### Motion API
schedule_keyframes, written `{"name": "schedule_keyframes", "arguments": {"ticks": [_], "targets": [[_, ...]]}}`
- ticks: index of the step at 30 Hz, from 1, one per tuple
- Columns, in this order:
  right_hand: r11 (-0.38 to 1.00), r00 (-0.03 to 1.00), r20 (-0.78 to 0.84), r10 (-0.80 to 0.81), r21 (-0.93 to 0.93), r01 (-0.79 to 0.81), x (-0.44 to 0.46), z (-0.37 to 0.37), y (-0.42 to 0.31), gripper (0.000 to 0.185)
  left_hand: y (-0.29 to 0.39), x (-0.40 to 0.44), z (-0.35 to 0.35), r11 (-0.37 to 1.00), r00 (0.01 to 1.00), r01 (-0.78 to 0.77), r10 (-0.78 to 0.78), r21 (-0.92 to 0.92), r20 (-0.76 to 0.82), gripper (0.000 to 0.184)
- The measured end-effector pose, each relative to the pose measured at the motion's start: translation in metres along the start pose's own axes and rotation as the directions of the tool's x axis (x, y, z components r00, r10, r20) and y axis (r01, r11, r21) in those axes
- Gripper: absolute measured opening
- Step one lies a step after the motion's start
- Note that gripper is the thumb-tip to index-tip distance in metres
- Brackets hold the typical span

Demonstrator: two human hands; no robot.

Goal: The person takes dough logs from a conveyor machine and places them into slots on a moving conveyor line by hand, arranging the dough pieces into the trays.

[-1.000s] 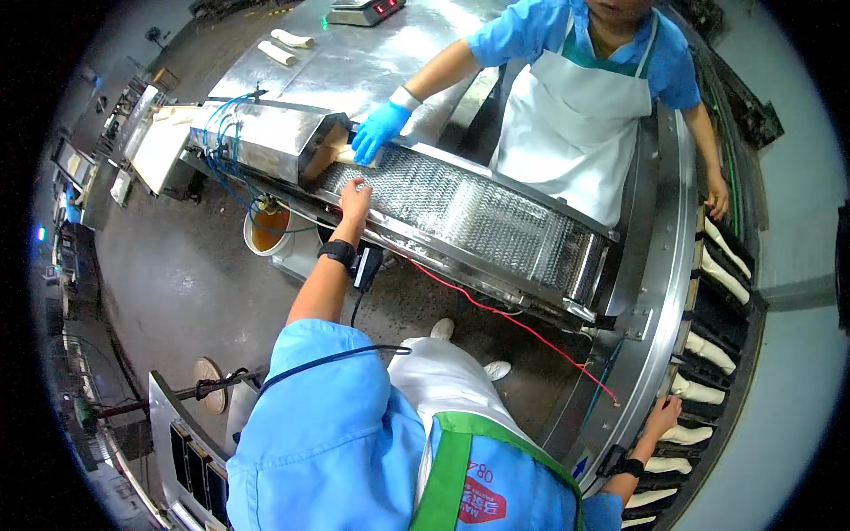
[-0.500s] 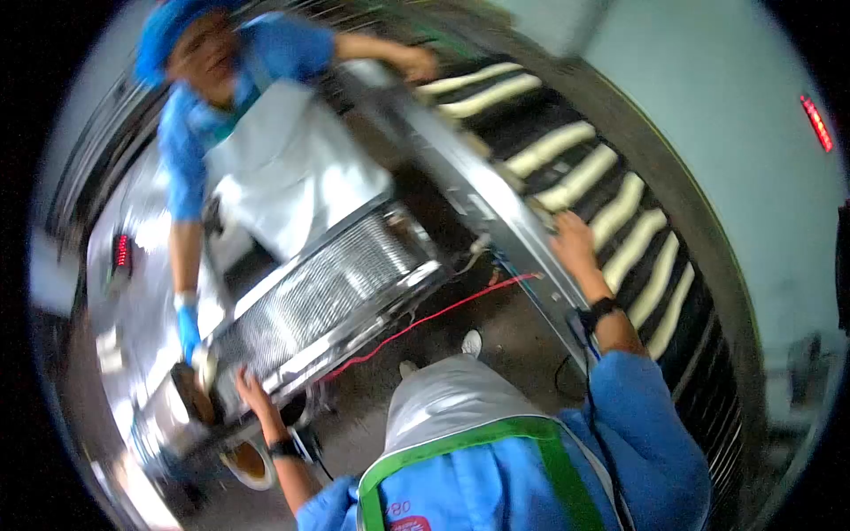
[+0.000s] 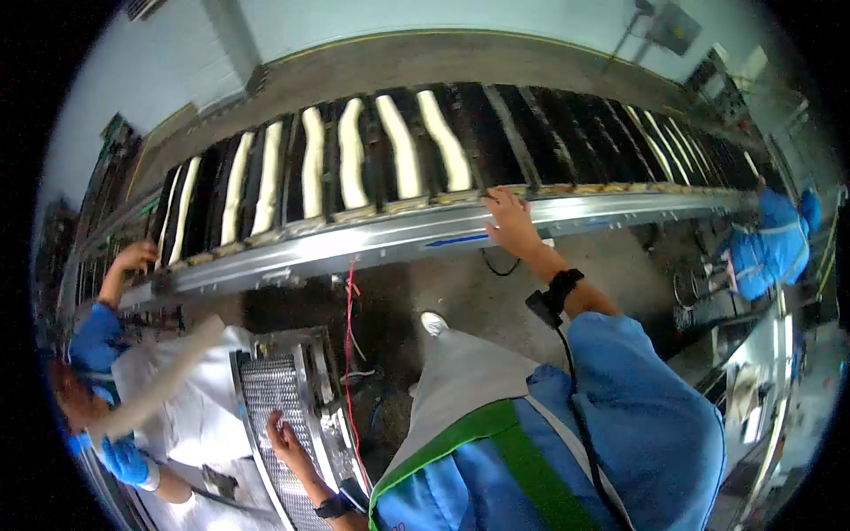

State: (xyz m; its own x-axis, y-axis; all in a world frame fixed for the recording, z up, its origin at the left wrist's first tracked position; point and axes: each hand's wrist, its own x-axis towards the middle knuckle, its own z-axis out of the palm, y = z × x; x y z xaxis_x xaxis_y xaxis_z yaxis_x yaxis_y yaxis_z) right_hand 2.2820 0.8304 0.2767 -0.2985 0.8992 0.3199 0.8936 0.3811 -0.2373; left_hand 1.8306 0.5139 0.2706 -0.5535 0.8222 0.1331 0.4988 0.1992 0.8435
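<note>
The right hand (image 3: 511,221) was near the middle of the frame, at the front edge of the long row of black trays (image 3: 505,133). Its fingers were a little bent and a little apart, and the tips were at the edge. The nearest white dough strip (image 3: 445,142) lay in a tray just up and to the left of that hand, not touching it. More dough strips (image 3: 351,152) lay side by side in the trays, toward the upper left.

The left hand (image 3: 290,447) was low in the frame, left of the middle, over the shiny mesh belt (image 3: 270,385). Its fingers were open and bent, with no dough in them. I could not tell if they touched the belt.

At the lower left, a co-worker's blue glove (image 3: 124,460) was by one end of a blurry long strip (image 3: 164,380). The co-worker's bare hand (image 3: 135,257) was by the trays at the left.
</note>
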Motion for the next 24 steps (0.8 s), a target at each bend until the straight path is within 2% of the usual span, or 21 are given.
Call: {"name": "schedule_keyframes", "arguments": {"ticks": [2,3,6,7,8,10,12,14,16,17,18,19,20,21,22,23,24], "targets": [[0.983,0.985,-0.008,0.175,-0.056,-0.175,-0.031,-0.025,0.041,0.042,0.024,0.007,0.026,0.994,0.997,-0.055,0.061,-0.097,0.057,0.027],[0.972,0.976,-0.041,0.213,-0.09,-0.216,-0.041,-0.029,0.056,0.044,0.033,0.011,0.036,0.993,0.994,-0.069,0.076,-0.098,0.076,0.027],[0.931,0.938,0.006,0.347,-0.118,-0.344,-0.06,-0.048,0.104,0.048,0.053,-0.002,0.06,0.999,0.994,-0.032,0.029,0.027,0.101,0.027],[0.932,0.942,-0.021,0.335,-0.137,-0.335,-0.064,-0.051,0.113,0.049,0.058,-0.005,0.064,0.997,0.99,-0.069,0.064,0.034,0.127,0.026],[0.927,0.945,-0.047,0.324,-0.184,-0.327,-0.064,-0.058,0.12,0.05,0.047,-0.004,0.074,0.999,0.994,0.004,0.001,-0.041,0.109,0.025],[0.936,0.952,0.008,0.307,-0.181,-0.301,-0.059,-0.07,0.136,0.05,0.053,-0.012,0.087,0.998,0.999,0.026,-0.024,-0.063,0.037,0.025],[0.962,0.979,-0.09,0.182,-0.191,-0.196,-0.057,-0.064,0.165,0.052,0.051,-0.022,0.101,0.997,0.999,0.049,-0.048,-0.062,0.024,0.025],[0.968,0.986,-0.086,0.143,-0.194,-0.158,-0.05,-0.061,0.188,0.053,0.044,-0.032,0.12,0.995,0.997,0.077,-0.077,-0.062,0.01,0.025],[0.975,0.991,-0.082,0.105,-0.189,-0.119,-0.049,-0.053,0.197,0.053,0.028,-0.057,0.135,0.994,0.993,0.05,-0.06,-0.1,-0.104,0.025],[0.982,0.996,-0.068,0.051,-0.176,-0.062,-0.037,-0.043,0.191,0.052,0.025,-0.069,0.134,0.994,0.989,0.107,-0.11,-0.035,-0.097,0.027],[0.982,0.974,-0.154,-0.169,-0.114,0.153,-0.032,-0.019,0.204,0.045,-0.015,-0.101,0.134,0.984,0.96,0.172,-0.178,-0.046,-0.217,0.029],[0.971,0.978,-0.085,-0.19,-0.162,0.175,-0.033,-0.021,0.178,0.044,-0.062,-0.147,0.143,0.979,0.925,0.143,-0.185,-0.147,-0.331,0.029],[0.946,0.962,-0.059,-0.267,-0.207,0.25,-0.044,-0.027,0.163,0.04,-0.011,-0.174,0.145,0.946,0.878,0.248,-0.129,0.208,-0.462,0.03],[0.919,0.917,-0.1,-0.387,-0.128,0.374,-0.051,-0.018,0.166,0.039,-0.027,-0.206,0.15,0.947,0.888,0.181,-0.042,0.265,-0.458,0.034],[0.866,0.855,-0.14,-0.5,-0.061,0.496,-0.057,-0.01,0.169,0.039,-0.032,-0.225,0.147,0.952,0.844,0.24,-0.107,0.192,-0.526,0.035],[0.91,0.908,-0.09,-0.409,-0.116,0.398,-0.061,-0.01,0.171,0.042,-0.035,-0.243,0.145,0.951,0.79,0.288,-0.171,0.11,-0.588,0.036],[0.921,0.914,-0.115,-0.389,-0.061,0.385,-0.079,-0.015,0.182,0.041,-0.01,-0.262,0.135,0.85,0.793,0.426,-0.184,0.312,-0.581,0.036]]}}
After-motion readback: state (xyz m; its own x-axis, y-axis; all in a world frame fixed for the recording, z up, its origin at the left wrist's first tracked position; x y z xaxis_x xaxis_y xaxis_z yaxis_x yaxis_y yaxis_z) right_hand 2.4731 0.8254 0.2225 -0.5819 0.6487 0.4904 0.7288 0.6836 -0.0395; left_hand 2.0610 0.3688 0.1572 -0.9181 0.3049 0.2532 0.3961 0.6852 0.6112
